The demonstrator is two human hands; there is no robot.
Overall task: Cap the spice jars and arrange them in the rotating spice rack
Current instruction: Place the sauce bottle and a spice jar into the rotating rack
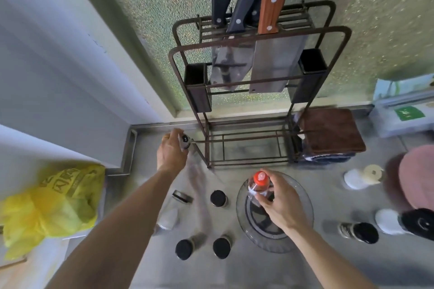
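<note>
My right hand (279, 202) grips a clear bottle with a red cap (258, 184), holding it over the round transparent rotating rack (303, 225) on the steel counter. My left hand (170, 151) reaches far left and grips a small grey-capped item (185, 141) beside the metal knife rack. Three black-capped spice jars (218, 198) (185, 248) (222, 246) stand on the counter between my arms. A clear jar (172, 211) with a dark rim stands near my left forearm. Another black-capped jar (359, 232) lies at the right.
A dark metal rack (258, 73) with knives and a cleaver stands at the back by the frosted window. A brown cloth (331, 131) lies to its right. White containers (357, 178) (387, 220), a pink lid and a yellow plastic bag (51, 206) flank the counter.
</note>
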